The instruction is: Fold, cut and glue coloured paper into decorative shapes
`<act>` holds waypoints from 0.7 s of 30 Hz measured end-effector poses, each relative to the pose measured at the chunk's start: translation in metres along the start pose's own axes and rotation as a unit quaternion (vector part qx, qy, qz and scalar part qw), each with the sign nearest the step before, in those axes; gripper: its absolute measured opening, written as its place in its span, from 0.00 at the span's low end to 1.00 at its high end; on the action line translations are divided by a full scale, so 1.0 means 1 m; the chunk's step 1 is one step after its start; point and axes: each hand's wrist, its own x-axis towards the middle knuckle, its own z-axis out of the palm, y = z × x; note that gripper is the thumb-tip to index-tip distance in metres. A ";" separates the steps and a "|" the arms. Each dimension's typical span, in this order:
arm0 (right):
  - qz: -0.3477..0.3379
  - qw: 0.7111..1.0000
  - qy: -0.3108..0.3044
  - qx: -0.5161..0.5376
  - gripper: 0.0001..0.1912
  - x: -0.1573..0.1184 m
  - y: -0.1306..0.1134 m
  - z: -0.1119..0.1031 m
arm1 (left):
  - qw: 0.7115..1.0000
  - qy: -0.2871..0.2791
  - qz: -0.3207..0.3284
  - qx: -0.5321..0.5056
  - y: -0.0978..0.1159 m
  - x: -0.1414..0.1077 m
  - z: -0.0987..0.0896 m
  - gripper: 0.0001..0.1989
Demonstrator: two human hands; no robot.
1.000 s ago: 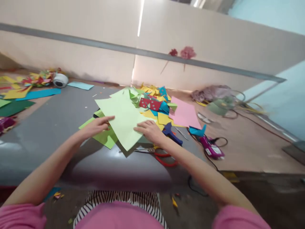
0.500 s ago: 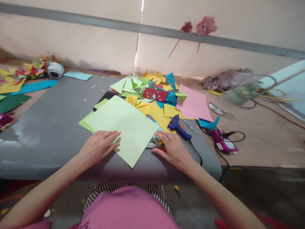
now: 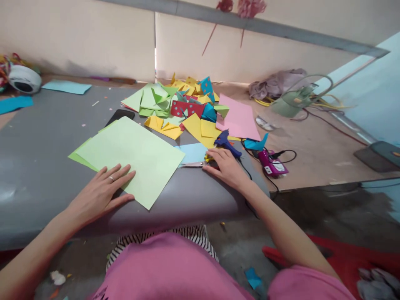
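Note:
A large light green sheet (image 3: pixel 134 154) lies turned like a diamond at the table's front, over a second green sheet at its left. Flat on its lower left edge rests my left hand (image 3: pixel 106 189), fingers spread and holding nothing. To the right of the sheet, my right hand (image 3: pixel 226 168) has its thumb and fingers closed around the handles of a pair of scissors (image 3: pixel 193 164). The scissor blades point left over a light blue paper (image 3: pixel 192 153). A blue glue gun (image 3: pixel 227 143) lies just behind my right hand.
Behind are folded green papers (image 3: pixel 154 100), yellow pieces (image 3: pixel 164 127), a red dotted strip (image 3: pixel 187 109) and a pink sheet (image 3: pixel 239 118). A black phone (image 3: pixel 120 116) lies behind the green sheet. On the right are a purple power box (image 3: pixel 272 163) and cables.
The view has shifted right. My left hand has spread flatter on the green sheet. My right hand has moved off the sheet's right corner and onto the scissors, which now show more.

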 end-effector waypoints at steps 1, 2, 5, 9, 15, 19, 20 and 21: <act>0.006 1.000 0.008 -0.014 0.28 0.003 0.002 -0.002 | 1.000 -0.003 0.000 -0.007 -0.003 0.002 -0.002 0.40; 0.008 0.999 0.021 -0.030 0.28 0.006 0.000 -0.004 | 1.000 -0.006 0.000 -0.014 -0.005 0.003 -0.003 0.40; -0.052 0.996 0.056 -0.044 0.28 0.011 -0.033 -0.007 | 0.999 -0.024 0.009 -0.034 -0.011 0.002 -0.009 0.43; -0.237 0.971 0.020 0.029 0.33 0.008 -0.102 0.007 | 0.999 -0.022 0.019 -0.038 -0.004 -0.020 -0.009 0.48; -0.296 0.947 0.111 0.057 0.21 -0.001 -0.134 0.032 | 0.996 0.005 0.046 -0.072 0.006 -0.046 -0.027 0.35; -0.313 0.938 0.151 0.020 0.11 -0.006 -0.139 0.026 | 0.985 0.070 -0.130 -0.084 -0.023 0.010 -0.070 0.28; -0.308 0.939 0.155 0.014 0.11 -0.008 -0.142 0.024 | 0.979 0.061 -0.181 -0.072 -0.031 0.030 -0.079 0.30; -0.302 0.940 0.157 0.011 0.10 -0.009 -0.144 0.022 | 0.971 0.044 -0.226 -0.062 -0.038 0.049 -0.085 0.33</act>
